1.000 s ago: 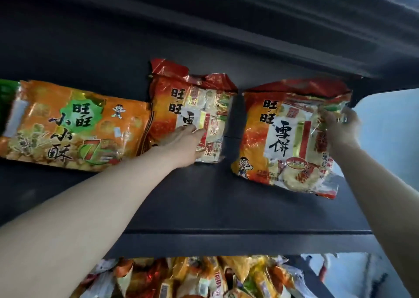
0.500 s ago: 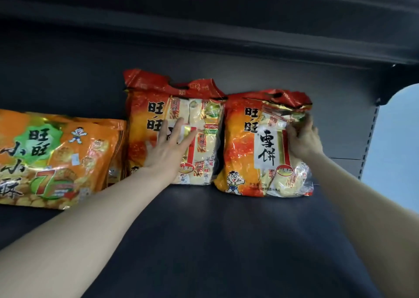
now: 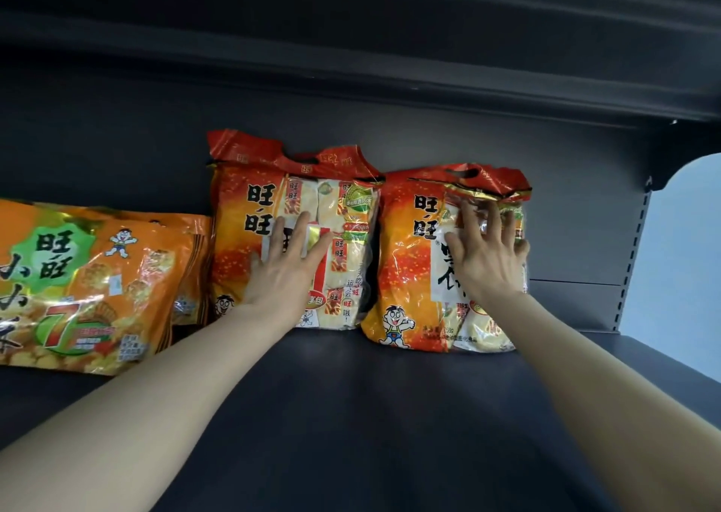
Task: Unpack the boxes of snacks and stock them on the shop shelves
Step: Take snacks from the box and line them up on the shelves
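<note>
Step in hand: seating two snack bags at the back of the shelf, judged near the end of this placement.

- Left hand: fingers straight and spread, palm flat on the front of the middle bag; pinches nothing.
- Right hand: fingers spread and slightly bent, laid on the front of the right bag; no pinch visible.
- Both bags: upright, tops against the back panel, sides close; touching or not, cannot tell.
- Orange bag: leaning, just beside the middle bag on the left.

Next move, as a judgement: lift both palms off gently, since soft, tall bags may slump forward. Then fetch more stock.

Surface: dark, matte, flat shelf board.

Room: upper shelf close overhead; slotted upright at right, pale wall beyond it.
</note>
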Motion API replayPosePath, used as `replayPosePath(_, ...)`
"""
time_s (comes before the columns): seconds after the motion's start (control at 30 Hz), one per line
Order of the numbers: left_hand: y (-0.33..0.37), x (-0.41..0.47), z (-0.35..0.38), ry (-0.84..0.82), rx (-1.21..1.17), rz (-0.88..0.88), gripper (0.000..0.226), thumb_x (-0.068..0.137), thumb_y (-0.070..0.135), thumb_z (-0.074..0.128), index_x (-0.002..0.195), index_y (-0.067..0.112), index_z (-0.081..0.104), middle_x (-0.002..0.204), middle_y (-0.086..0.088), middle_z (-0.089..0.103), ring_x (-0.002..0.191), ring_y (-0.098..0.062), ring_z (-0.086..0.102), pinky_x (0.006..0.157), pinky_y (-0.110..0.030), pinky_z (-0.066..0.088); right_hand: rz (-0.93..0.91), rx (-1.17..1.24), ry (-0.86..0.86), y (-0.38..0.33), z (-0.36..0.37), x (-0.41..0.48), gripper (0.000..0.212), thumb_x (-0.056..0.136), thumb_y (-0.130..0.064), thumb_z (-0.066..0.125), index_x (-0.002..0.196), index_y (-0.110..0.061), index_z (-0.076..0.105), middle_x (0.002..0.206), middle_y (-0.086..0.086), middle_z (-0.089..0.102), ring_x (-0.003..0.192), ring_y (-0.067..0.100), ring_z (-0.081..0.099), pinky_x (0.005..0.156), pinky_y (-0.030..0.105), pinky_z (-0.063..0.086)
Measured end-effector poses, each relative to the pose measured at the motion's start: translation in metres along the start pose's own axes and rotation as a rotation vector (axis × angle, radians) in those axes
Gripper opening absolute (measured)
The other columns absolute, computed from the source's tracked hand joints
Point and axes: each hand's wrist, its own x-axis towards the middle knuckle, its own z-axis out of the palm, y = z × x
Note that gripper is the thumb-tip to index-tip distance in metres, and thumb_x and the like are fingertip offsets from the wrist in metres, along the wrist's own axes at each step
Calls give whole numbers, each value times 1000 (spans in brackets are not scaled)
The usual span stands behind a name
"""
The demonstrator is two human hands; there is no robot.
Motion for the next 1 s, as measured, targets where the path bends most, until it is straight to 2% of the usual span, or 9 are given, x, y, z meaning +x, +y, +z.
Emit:
replayPosePath(0.1,0,-2,-9,-23,20,20,106,83,10,71,153,34,-3,161,-5,-17,148,-39,-7,111,-57,33,-4,-26,-15,-2,-8,-3,61,100,-57,22,156,-33,16,163,13,15,150,39,9,112,66,21)
replayPosePath(0.23,-3,-9,-31,-38,-13,29,98,83,13,72,154,32,7,162,-7,-1,149,-34,5,115,-49,30,-79,-105,13,-15,-29,-15,61,100,-56,23,154,-27,27,158,18,29,146,39,24,109,63,30)
replayPosePath(0.3,-7,-19,-48,-36,-37,24,87,87,17,70,153,29,16,162,-8,8,149,-32,11,115,-46,27,-130,-122,13,-29,-43,-24,57,102,-52,29,151,-23,33,155,19,35,142,40,32,107,62,33)
replayPosePath(0.47,-43,-61,-93,40,-95,30,65,89,29,67,146,25,36,154,-5,30,139,-29,32,106,-43,37,-295,-120,57,-87,-75,-60,51,103,-47,32,140,-17,49,143,17,48,128,42,47,100,60,38)
replayPosePath(0.6,-98,-114,-125,101,-82,11,63,87,33,69,143,24,41,148,-4,39,132,-30,40,103,-43,42,-427,-32,102,-162,-95,-101,52,101,-46,31,133,-14,57,131,18,57,112,42,56,91,55,44)
replayPosePath(0.7,-151,-163,-144,141,-55,-29,59,88,35,67,141,24,45,143,-3,44,127,-28,43,100,-42,42,-528,47,144,-230,-102,-134,47,101,-43,35,133,-15,57,128,15,60,111,40,57,89,53,44)
replayPosePath(1.0,-343,-343,-221,155,115,-240,51,90,34,65,137,21,50,137,-4,49,123,-30,47,93,-44,45,-791,289,107,-482,-122,-257,45,102,-41,37,132,-15,57,120,11,62,105,37,57,85,48,43)
